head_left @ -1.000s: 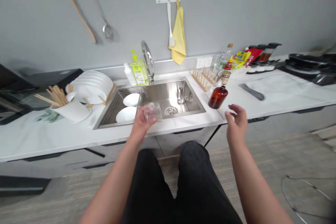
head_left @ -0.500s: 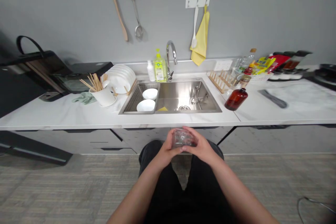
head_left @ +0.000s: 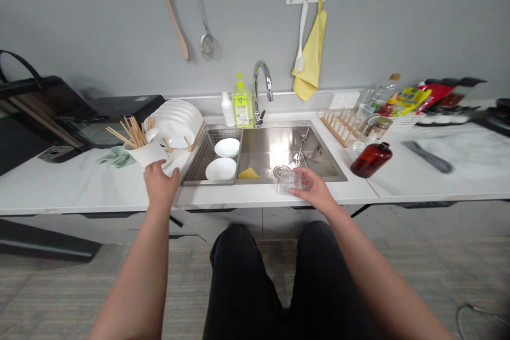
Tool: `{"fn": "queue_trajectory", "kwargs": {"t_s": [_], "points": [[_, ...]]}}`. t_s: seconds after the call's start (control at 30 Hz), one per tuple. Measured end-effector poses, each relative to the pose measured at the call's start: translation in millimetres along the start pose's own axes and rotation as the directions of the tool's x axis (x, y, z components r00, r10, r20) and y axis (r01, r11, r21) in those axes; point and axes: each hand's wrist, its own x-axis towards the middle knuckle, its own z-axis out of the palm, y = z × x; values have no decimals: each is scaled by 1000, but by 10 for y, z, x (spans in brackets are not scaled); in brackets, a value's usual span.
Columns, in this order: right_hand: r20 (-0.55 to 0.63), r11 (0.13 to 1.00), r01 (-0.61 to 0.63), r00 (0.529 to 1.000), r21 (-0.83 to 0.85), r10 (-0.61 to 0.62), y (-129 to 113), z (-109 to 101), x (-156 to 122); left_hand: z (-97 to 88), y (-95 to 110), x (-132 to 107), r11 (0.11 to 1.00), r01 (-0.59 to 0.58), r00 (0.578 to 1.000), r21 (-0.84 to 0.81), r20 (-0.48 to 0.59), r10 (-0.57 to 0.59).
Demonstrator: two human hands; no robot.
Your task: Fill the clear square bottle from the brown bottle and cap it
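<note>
My right hand [head_left: 313, 187] is closed on a small clear container [head_left: 286, 181], which looks like glass or plastic; its exact kind cannot be told. It is over the front rim of the sink [head_left: 271, 143]. On the left, my left hand [head_left: 160, 185] has thumb and fingers apart, close by the white chopstick holder [head_left: 145, 154]. Whether the fingertips touch the holder or its saucer is unclear. Several wooden chopsticks [head_left: 135, 133] and a white spoon [head_left: 152, 134] stand in that holder.
White bowls [head_left: 221, 169] sit in the sink's left basket, with a yellow cloth [head_left: 249, 173] beside it. White plates [head_left: 177, 119] stand in a rack at left. Green dish soap [head_left: 243, 106] is near the faucet [head_left: 261, 79]. An amber bottle [head_left: 371, 160] stands to the right.
Both hands were together around the clear container in front of the counter. The left hand has let go and moved left to the chopstick holder; the right has raised the container toward the sink.
</note>
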Motion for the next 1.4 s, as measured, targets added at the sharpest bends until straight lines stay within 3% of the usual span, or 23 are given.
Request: {"fn": "queue_trajectory", "kwargs": {"t_s": [0.13,0.33,0.47,0.63,0.73,0.87,0.97,1.07,1.13,1.17,1.23,1.33,1.4], "points": [[-1,999,-26,1000,32,26,173,-14,190,246,-148,26,991,23,997,128,76,-33],[47,996,5,999,-86,-1,182,-36,142,443,-218,-30,955,51,992,293,93,-82],[86,995,2,996,-102,7,185,-85,155,419,-233,36,948,-7,985,319,163,-48],[97,998,-2,995,-56,8,217,-119,175,355,-201,-48,958,22,992,285,109,-56],[87,1000,6,996,-17,-4,217,-104,181,292,-124,-109,954,120,988,276,62,-143],[67,1000,4,998,15,-5,176,-70,212,146,47,-80,927,298,940,227,98,-327],[8,999,-31,999,43,31,91,-51,170,20,208,-123,937,304,942,174,94,-323],[-50,996,-42,998,80,46,-16,-59,-88,-75,461,-473,959,264,956,104,100,-275],[-55,996,-22,998,81,26,-78,-71,-414,-127,730,-939,980,197,972,-9,132,-194],[-52,997,-10,999,78,14,-107,-75,-613,-158,896,-1228,970,148,982,-191,141,-123],[-49,996,-4,999,86,8,-171,-74,-1042,-244,1273,-1840,860,91,979,-502,203,15],[-26,995,-30,999,94,32,-305,-59,-1628,-437,1830,-2588,771,63,901,-634,369,230],[0,996,-45,999,82,45,-407,-59,-1915,-581,2101,-2859,777,2,834,-630,429,346]]}}
